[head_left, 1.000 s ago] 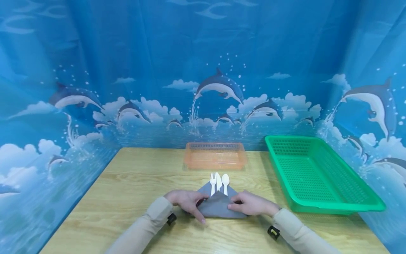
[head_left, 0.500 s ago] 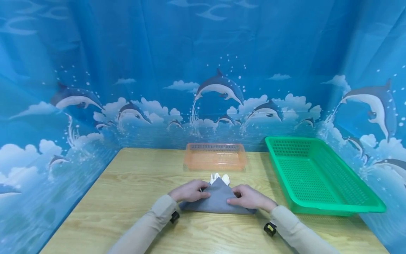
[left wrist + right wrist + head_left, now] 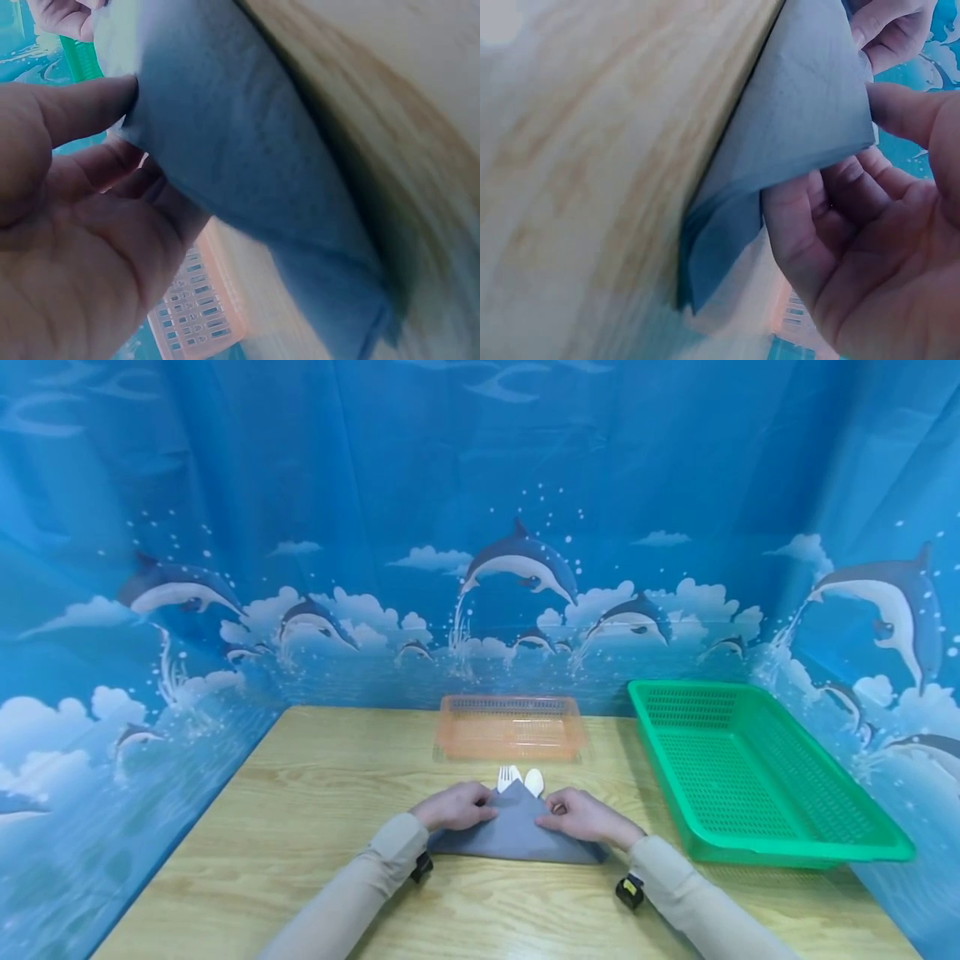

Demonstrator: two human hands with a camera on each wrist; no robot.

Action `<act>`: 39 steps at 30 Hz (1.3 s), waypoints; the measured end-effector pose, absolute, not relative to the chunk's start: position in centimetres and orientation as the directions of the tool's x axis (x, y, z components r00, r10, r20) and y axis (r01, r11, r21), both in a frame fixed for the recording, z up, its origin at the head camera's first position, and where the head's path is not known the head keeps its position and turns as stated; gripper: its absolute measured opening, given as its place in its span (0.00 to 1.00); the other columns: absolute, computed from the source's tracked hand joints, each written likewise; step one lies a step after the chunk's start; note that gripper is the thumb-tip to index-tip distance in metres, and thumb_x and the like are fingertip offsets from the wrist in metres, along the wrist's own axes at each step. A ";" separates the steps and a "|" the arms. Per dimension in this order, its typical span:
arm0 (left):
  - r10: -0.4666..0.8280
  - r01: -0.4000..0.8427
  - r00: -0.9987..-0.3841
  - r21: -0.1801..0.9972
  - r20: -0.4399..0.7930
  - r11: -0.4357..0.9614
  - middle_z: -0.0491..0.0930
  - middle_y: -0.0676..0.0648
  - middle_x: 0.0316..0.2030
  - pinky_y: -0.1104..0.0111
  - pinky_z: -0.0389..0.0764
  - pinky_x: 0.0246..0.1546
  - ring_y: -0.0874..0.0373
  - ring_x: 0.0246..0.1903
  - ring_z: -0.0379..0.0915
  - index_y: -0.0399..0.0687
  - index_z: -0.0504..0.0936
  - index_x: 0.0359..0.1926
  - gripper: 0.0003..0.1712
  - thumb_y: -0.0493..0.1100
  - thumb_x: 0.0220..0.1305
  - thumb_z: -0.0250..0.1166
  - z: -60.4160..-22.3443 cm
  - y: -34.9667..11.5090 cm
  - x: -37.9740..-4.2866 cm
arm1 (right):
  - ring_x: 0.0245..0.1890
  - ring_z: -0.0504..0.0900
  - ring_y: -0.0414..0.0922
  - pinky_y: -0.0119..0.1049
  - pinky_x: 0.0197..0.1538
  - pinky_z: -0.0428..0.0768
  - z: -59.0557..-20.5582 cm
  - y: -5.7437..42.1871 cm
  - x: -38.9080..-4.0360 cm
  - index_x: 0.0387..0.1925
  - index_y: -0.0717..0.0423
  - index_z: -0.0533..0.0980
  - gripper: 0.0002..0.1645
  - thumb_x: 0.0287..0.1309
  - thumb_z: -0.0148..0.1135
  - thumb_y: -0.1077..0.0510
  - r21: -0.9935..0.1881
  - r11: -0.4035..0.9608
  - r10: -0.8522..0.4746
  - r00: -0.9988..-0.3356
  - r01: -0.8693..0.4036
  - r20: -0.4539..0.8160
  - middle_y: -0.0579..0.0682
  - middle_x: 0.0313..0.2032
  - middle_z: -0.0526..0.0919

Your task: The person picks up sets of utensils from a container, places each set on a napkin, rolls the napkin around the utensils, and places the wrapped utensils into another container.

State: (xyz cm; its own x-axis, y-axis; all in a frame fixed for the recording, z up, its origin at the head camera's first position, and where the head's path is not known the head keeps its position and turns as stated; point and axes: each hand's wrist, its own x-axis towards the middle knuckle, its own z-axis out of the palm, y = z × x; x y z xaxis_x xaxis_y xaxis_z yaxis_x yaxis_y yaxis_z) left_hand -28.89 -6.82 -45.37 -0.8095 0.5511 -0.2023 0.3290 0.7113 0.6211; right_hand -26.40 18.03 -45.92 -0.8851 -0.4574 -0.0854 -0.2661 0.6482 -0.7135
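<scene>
A grey cloth napkin (image 3: pixel 516 835) lies folded on the wooden table, its pointed flap over the lower part of some white cutlery. The heads of a fork (image 3: pixel 504 777) and a spoon (image 3: pixel 534 782) stick out past the point, with a bit of a knife (image 3: pixel 515 772) between them. My left hand (image 3: pixel 454 807) pinches the napkin's left slanting edge, thumb (image 3: pixel 105 105) on top and fingers underneath. On the opposite edge, my right hand (image 3: pixel 587 817) holds the cloth likewise between thumb (image 3: pixel 900 109) and fingers. The cutlery handles are hidden under the cloth.
An orange see-through basket (image 3: pixel 512 739) stands behind the napkin near the table's back edge. To the right is a large green basket (image 3: pixel 750 785). A blue dolphin-print curtain (image 3: pixel 360 568) surrounds the table (image 3: pixel 300 793) at the back and sides.
The napkin's flap has gone up over the cutlery, leaving less of it showing. Both hands have moved away from me along the cloth; the left hand has shifted to the slanting edge.
</scene>
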 end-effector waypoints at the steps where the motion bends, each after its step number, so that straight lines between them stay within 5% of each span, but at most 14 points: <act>1: 0.539 0.311 -0.815 0.626 -0.211 0.715 0.63 0.53 0.18 0.70 0.61 0.21 0.61 0.19 0.60 0.52 0.68 0.21 0.20 0.47 0.71 0.58 -45.4 -6.8 -28.9 | 0.20 0.65 0.37 0.29 0.23 0.64 -45.9 18.0 -26.5 0.21 0.52 0.71 0.18 0.63 0.63 0.50 -0.717 0.650 -0.450 -0.888 -0.252 -0.096 0.41 0.18 0.67; 12: 0.490 0.278 -0.848 0.615 -0.204 0.738 0.62 0.54 0.16 0.71 0.62 0.20 0.61 0.18 0.60 0.52 0.66 0.18 0.22 0.45 0.68 0.62 -45.7 -6.4 -29.0 | 0.17 0.60 0.38 0.29 0.21 0.60 -46.1 17.3 -27.1 0.15 0.49 0.66 0.23 0.65 0.61 0.53 -0.713 0.671 -0.410 -0.903 -0.204 -0.127 0.40 0.15 0.60; 17: 0.482 0.368 -0.871 0.523 -0.094 0.768 0.70 0.53 0.22 0.71 0.68 0.22 0.61 0.22 0.65 0.46 0.76 0.31 0.10 0.45 0.65 0.65 -45.8 -6.2 -28.5 | 0.16 0.59 0.37 0.28 0.21 0.59 -46.2 17.1 -27.3 0.14 0.48 0.64 0.24 0.65 0.60 0.55 -0.715 0.672 -0.411 -0.901 -0.196 -0.140 0.40 0.14 0.58; 22: 0.631 0.635 -0.768 0.256 0.110 0.729 0.78 0.51 0.34 0.74 0.75 0.29 0.64 0.29 0.72 0.48 0.81 0.45 0.13 0.44 0.61 0.70 -45.3 -5.8 -27.6 | 0.16 0.60 0.37 0.28 0.21 0.60 -46.2 17.1 -27.3 0.15 0.49 0.67 0.22 0.64 0.61 0.55 -0.709 0.683 -0.393 -0.906 -0.175 -0.155 0.40 0.14 0.61; 26: 0.741 0.743 -0.665 0.184 0.095 0.644 0.77 0.52 0.37 0.76 0.75 0.31 0.66 0.30 0.70 0.51 0.82 0.45 0.11 0.46 0.63 0.68 -45.1 -5.3 -27.0 | 0.16 0.62 0.37 0.28 0.21 0.61 -46.2 17.1 -27.3 0.17 0.50 0.70 0.19 0.63 0.61 0.55 -0.707 0.691 -0.368 -0.915 -0.151 -0.165 0.41 0.15 0.64; 33: 0.746 0.747 -0.662 0.134 0.064 0.651 0.72 0.49 0.39 0.73 0.75 0.31 0.64 0.31 0.68 0.58 0.80 0.54 0.19 0.57 0.64 0.65 -45.7 -4.7 -26.5 | 0.17 0.64 0.37 0.29 0.21 0.62 -46.4 17.0 -27.4 0.22 0.53 0.75 0.14 0.63 0.61 0.56 -0.710 0.687 -0.363 -0.920 -0.156 -0.149 0.42 0.18 0.68; 39: 0.741 0.743 -0.669 0.077 0.052 0.665 0.72 0.41 0.58 0.64 0.82 0.47 0.53 0.52 0.74 0.65 0.75 0.64 0.29 0.63 0.64 0.62 -45.9 -4.6 -26.1 | 0.19 0.67 0.38 0.30 0.22 0.65 -46.5 17.0 -27.5 0.26 0.55 0.80 0.11 0.63 0.60 0.57 -0.703 0.690 -0.359 -0.925 -0.173 -0.124 0.44 0.22 0.74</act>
State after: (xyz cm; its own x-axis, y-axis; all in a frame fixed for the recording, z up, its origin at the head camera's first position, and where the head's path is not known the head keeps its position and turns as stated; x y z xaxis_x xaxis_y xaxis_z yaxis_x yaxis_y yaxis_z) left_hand -26.13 -4.65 -45.94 -0.6692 0.7413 0.0519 0.7428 0.6651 0.0769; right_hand -27.45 17.00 -46.52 -0.9251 -0.3587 -0.1243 -0.1730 0.6898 -0.7030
